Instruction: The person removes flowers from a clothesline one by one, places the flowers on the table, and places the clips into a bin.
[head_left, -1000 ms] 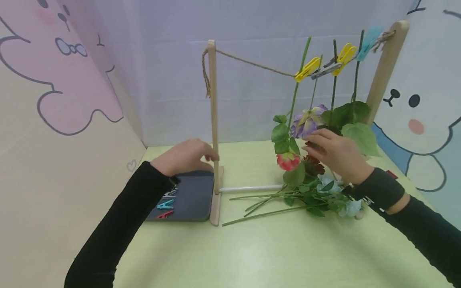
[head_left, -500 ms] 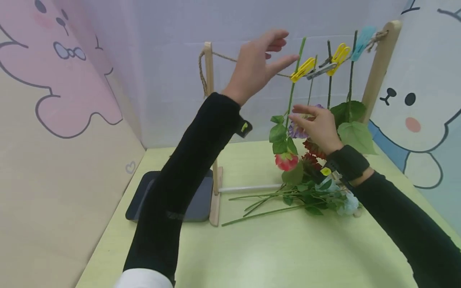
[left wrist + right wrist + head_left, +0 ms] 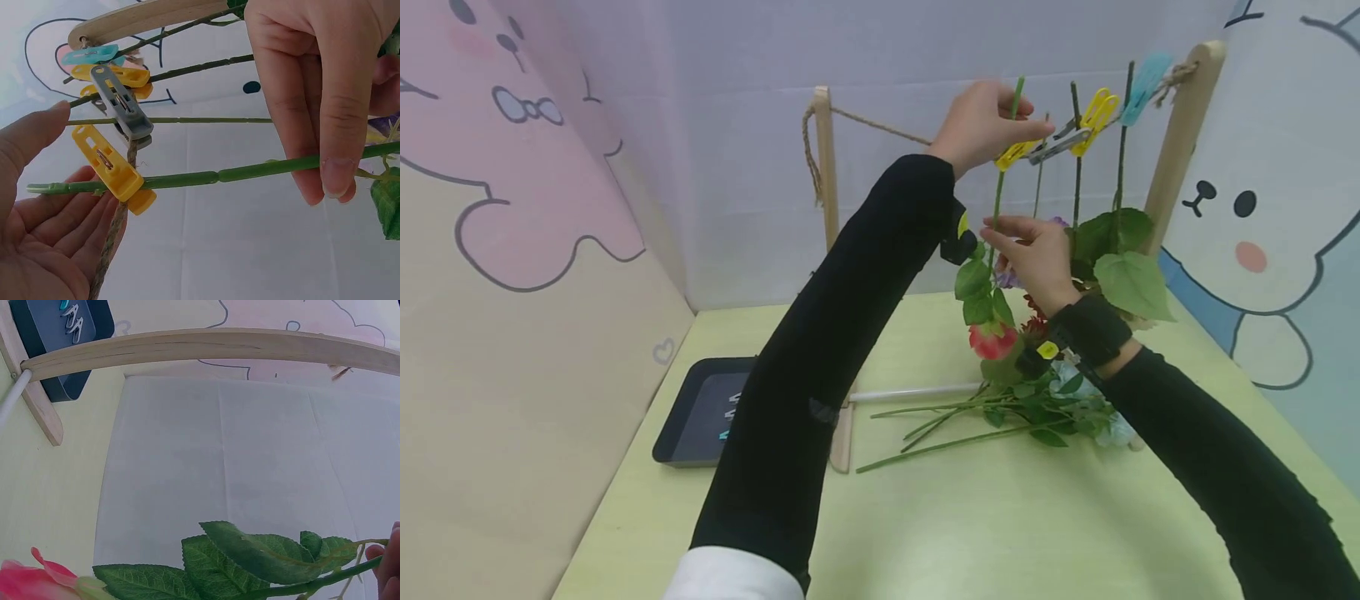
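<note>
A pink rose (image 3: 992, 342) hangs head down, its green stem (image 3: 187, 180) clipped to the twine by a yellow clothespin (image 3: 109, 165). My right hand (image 3: 1037, 254) pinches that stem below the clothespin, between thumb and fingers. Up at the stem's top end is my left hand (image 3: 981, 125). In the left wrist view its thumb stands apart from the fingers, which lie behind the stem end without gripping it. Beside the rose, a grey clothespin (image 3: 122, 103), another yellow clothespin (image 3: 1095, 122) and a light blue clothespin (image 3: 1147, 87) hold further stems on the twine.
The twine (image 3: 880, 125) runs between wooden posts, the right post (image 3: 1183, 142) standing at the back. Loose flower stems (image 3: 951, 442) with pale blue blooms lie on the table below. A dark tray (image 3: 681, 417) with small clothespins sits at the left, partly behind my left sleeve.
My left hand has risen from beside the left post and tray to the top of the rose stem. My right hand has moved left from near the purple flower and now pinches the rose stem.
</note>
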Available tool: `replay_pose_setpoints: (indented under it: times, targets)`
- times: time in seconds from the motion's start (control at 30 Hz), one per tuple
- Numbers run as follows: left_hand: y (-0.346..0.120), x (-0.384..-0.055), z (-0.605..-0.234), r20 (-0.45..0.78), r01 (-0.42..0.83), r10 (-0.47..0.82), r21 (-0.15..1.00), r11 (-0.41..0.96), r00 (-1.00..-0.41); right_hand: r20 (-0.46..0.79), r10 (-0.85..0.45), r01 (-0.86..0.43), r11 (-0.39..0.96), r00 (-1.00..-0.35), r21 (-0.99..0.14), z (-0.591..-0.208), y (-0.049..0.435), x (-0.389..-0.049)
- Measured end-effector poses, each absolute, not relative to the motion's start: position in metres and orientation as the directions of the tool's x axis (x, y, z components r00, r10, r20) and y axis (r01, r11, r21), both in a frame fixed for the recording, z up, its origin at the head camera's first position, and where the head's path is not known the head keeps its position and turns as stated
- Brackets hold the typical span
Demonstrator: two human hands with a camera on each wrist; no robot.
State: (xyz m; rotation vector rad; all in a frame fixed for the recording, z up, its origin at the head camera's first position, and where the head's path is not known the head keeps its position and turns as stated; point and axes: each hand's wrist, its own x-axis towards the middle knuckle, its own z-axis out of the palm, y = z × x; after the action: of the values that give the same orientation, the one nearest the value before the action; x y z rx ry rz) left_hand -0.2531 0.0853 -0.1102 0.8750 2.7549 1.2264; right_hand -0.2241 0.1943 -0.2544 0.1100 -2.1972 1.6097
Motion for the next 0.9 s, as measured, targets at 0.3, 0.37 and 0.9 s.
replay_pose_setpoints:
  times: [0.3, 0.37, 0.9]
  targets:
    - [0.084, -0.271, -0.119, 0.207, 0.503, 0.555, 0.733, 0.458, -0.806, 0.383, 0.177, -0.329, 0.27, -0.907, -0.905, -0.256, 0.191, -0.225]
    - [0.083, -0.271, -0.12, 0.21, 0.5, 0.556, 0.744, 0.443, -0.804, 0.399, 0.184, -0.347, 0.258, -0.899, -0.902, -0.257, 0.191, -0.226]
    - [0.087, -0.264, -0.122, 0.278, 0.482, 0.48, 0.789, 0.38, -0.832, 0.541, 0.289, -0.498, 0.214, -0.79, -0.84, -0.254, 0.188, -0.218]
